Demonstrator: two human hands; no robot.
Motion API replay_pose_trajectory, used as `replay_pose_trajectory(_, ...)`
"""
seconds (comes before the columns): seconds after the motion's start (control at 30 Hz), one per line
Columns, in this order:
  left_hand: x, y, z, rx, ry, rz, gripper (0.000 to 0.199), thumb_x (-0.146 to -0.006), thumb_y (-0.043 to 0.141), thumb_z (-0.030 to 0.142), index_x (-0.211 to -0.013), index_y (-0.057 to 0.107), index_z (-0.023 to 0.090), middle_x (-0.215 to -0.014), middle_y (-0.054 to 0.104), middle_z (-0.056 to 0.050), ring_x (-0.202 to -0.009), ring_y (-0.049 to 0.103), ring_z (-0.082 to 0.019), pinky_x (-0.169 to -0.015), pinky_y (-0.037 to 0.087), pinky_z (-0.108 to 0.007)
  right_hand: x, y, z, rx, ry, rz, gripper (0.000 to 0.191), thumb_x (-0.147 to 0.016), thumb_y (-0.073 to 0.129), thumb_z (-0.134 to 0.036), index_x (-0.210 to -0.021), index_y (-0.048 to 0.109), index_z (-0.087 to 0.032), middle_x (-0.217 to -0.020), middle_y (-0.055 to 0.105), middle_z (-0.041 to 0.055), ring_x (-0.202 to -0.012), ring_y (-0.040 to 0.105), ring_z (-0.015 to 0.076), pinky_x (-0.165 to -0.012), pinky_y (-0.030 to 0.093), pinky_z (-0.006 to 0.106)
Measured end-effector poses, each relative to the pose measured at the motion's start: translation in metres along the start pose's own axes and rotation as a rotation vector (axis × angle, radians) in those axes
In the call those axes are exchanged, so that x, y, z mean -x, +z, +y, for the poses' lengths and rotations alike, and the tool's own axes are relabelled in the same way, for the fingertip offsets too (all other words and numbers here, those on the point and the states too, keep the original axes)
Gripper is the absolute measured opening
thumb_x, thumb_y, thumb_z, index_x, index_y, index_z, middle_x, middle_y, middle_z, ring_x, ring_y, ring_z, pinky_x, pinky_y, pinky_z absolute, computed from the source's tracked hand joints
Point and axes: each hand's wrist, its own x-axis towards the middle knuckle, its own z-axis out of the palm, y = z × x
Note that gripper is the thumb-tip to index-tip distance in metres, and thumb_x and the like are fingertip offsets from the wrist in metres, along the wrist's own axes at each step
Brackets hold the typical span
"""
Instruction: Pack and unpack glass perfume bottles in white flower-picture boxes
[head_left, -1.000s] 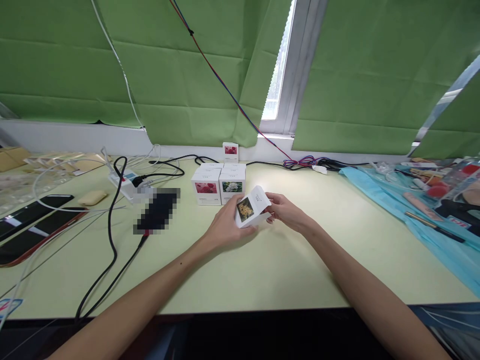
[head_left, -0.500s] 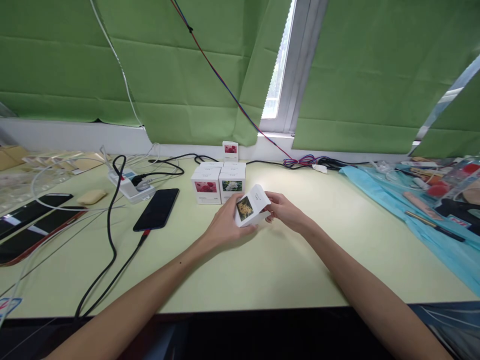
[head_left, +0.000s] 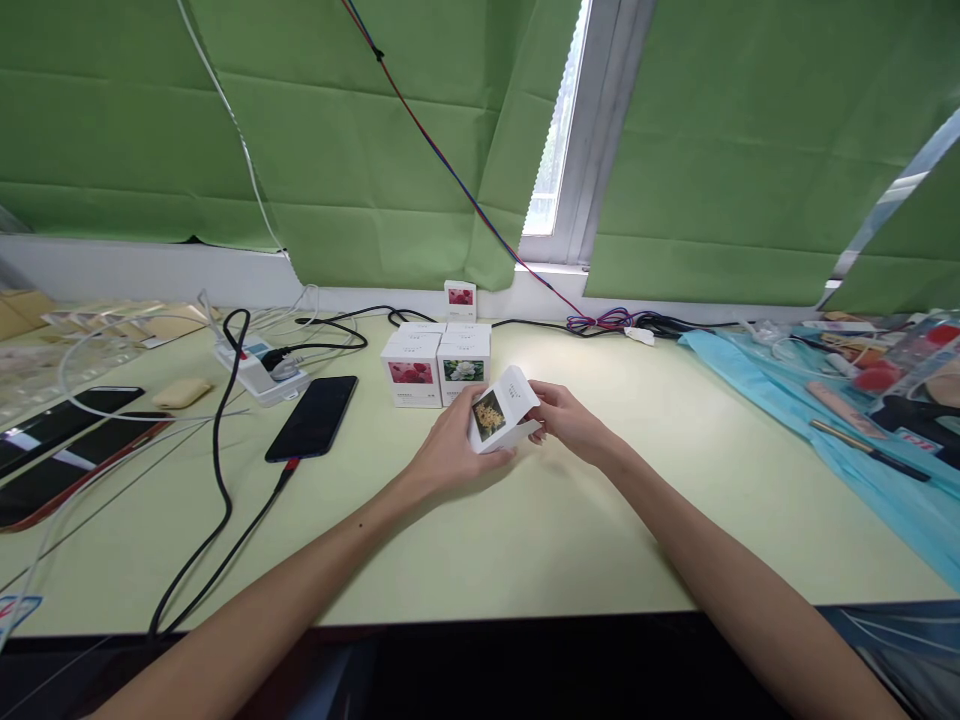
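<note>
My left hand [head_left: 450, 440] is wrapped round a small white carton [head_left: 512, 398] with a yellow-flower picture, tilted above the table. My right hand [head_left: 568, 418] has its fingers bent at the carton's right end, where the cardboard flaps stand out. Its fingertips are partly hidden behind the flaps. Just behind my left hand stand several matching cartons in a tight block. A red-flower carton [head_left: 412, 383] is at front left, and a white-flower carton [head_left: 463, 373] is at front right, partly covered by my hand.
Against the wall stands another small red-flower box [head_left: 460, 299]. Left of the cartons lie a black phone [head_left: 312, 420] on a cable and a white power strip [head_left: 262, 370]. More phones [head_left: 79, 450] lie far left. Blue sheeting [head_left: 810, 420] with a pen and clutter covers the right side.
Both hands stay in almost the same place around the carton. The fingers of my right hand and the flaps at the carton's right end have shifted very slightly.
</note>
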Motion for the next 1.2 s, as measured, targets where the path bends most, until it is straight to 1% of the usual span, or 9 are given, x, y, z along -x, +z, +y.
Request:
replay_pose_trajectory(0.23, -0.0001, -0.0003, -0.0010, 0.018, 0.021, -0.016, 0.075, -0.071, 0.079, 0.040, -0.135, 0.044, 0.026, -0.125, 0.064, -0.006, -0.108, 0.065, -0.029, -0.085, 0.055, -0.040, -0.0003, 0.0009, 0.0012, -0.036, -0.001, 0.002, 0.021, -0.072, 0.064, -0.028, -0.091, 0.070, -0.019, -0.074, 0.057, -0.0008, -0.060, 0.044, 0.0098, -0.052, 0.038, 0.026)
replay_pose_trajectory(0.53, -0.0009, -0.0003, -0.0032, 0.032, 0.043, -0.039, 0.076, -0.072, 0.078, 0.041, -0.137, 0.042, 0.025, -0.126, 0.063, -0.006, -0.109, 0.064, -0.029, -0.085, 0.054, -0.040, -0.0011, 0.0004, 0.0036, -0.047, -0.003, -0.017, 0.023, -0.075, 0.064, -0.029, -0.095, 0.070, -0.019, -0.075, 0.056, -0.0012, -0.059, 0.043, 0.0091, -0.052, 0.038, 0.026)
replay_pose_trajectory(0.73, -0.0005, -0.0006, -0.0031, 0.033, 0.043, -0.047, 0.077, -0.072, 0.078, 0.040, -0.138, 0.040, 0.026, -0.127, 0.062, -0.005, -0.110, 0.063, -0.028, -0.085, 0.054, -0.039, -0.0001, 0.0011, 0.0026, -0.048, -0.005, -0.020, 0.022, -0.076, 0.065, -0.030, -0.094, 0.070, -0.019, -0.074, 0.056, -0.0014, -0.059, 0.042, 0.0088, -0.052, 0.038, 0.025)
replay_pose_trajectory(1.2, -0.0012, 0.0003, -0.0046, 0.017, 0.064, -0.029, 0.077, -0.073, 0.078, 0.040, -0.138, 0.040, 0.026, -0.127, 0.062, -0.006, -0.110, 0.063, -0.028, -0.086, 0.054, -0.039, -0.0008, 0.0018, 0.0029, -0.055, -0.012, -0.018, 0.022, -0.075, 0.065, -0.032, -0.093, 0.069, -0.019, -0.073, 0.054, -0.0019, -0.059, 0.042, 0.0090, -0.051, 0.037, 0.025)
